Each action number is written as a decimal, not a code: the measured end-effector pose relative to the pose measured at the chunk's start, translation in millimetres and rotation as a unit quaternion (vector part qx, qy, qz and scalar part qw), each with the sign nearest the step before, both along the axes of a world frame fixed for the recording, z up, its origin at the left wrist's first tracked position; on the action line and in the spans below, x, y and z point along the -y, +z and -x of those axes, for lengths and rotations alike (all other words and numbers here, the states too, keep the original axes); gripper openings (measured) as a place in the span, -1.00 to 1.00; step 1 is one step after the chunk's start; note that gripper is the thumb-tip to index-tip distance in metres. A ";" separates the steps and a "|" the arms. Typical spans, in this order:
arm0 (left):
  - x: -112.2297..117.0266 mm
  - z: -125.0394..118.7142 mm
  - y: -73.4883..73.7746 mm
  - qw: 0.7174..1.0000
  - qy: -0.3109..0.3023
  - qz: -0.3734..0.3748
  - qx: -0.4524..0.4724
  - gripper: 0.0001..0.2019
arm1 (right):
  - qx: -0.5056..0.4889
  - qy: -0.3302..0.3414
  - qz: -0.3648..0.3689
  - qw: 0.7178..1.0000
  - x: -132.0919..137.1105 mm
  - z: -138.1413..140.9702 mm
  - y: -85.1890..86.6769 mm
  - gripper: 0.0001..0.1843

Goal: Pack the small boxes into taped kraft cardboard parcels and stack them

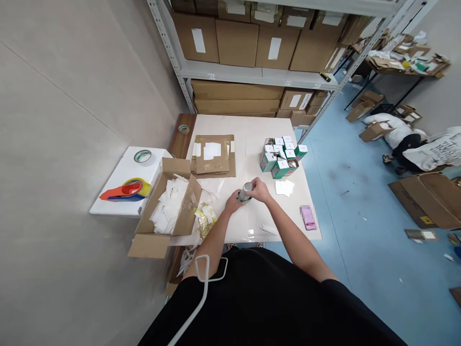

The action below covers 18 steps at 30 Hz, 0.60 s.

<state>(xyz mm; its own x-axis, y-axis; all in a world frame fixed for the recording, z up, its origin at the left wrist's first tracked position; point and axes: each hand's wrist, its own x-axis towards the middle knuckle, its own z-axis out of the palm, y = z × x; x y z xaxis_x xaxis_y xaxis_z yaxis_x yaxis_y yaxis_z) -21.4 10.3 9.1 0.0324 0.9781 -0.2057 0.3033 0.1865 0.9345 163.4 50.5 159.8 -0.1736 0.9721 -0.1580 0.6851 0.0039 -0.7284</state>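
Over the front middle of the white-covered table (252, 218), both my hands are on a small grey, silvery cylinder (246, 191). My left hand (234, 202) wraps round its lower part, where a darker edge shows; I cannot make out what that edge belongs to. From the other side, the fingers of my right hand (260, 190) close on the upper part of the cylinder. Beyond my right hand stands a group of small green and white boxes (268, 162), some with open tops. White paper cards (284, 187) lie just right of that hand.
Flattened cardboard (213, 166) lies at the table's back left. An open carton (196, 197) of white packing stands left, beside tape dispensers (131, 190). Pink slips (308, 217) lie near the right edge. A shelf of boxes (237, 42) rises behind; another person (432, 151) is at far right.
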 end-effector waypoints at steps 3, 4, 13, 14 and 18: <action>-8.7 8.9 3.4 1.000 -0.017 0.010 -0.020 -0.16 | -0.056 0.015 -0.085 0.995 -18.7 -1.5 48.0 -0.52; -9.5 11.1 3.5 0.999 -0.021 0.020 -0.026 -0.16 | -0.070 0.018 -0.110 0.991 -23.3 -0.9 62.4 -0.54; -1.1 24.5 10.9 0.999 -0.024 0.015 -0.046 0.16 | -0.128 0.039 -0.178 0.975 -41.6 4.4 119.2 -0.44; -1.2 27.3 16.3 0.998 -0.028 0.008 -0.053 0.24 | -0.135 0.039 -0.176 0.974 -43.0 3.7 121.0 -0.44; -7.1 40.3 58.4 0.996 -0.043 -0.054 -0.048 0.32 | -0.164 0.048 -0.176 0.970 -47.5 -0.3 131.9 -0.46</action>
<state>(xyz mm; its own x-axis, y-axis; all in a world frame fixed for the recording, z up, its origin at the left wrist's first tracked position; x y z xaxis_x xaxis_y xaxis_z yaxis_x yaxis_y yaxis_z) -61.7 17.4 67.5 0.1022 0.9891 -0.1060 0.4028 0.0562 0.9135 163.7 98.0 291.8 -0.2500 0.9329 0.2590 0.4019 0.3434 -0.8489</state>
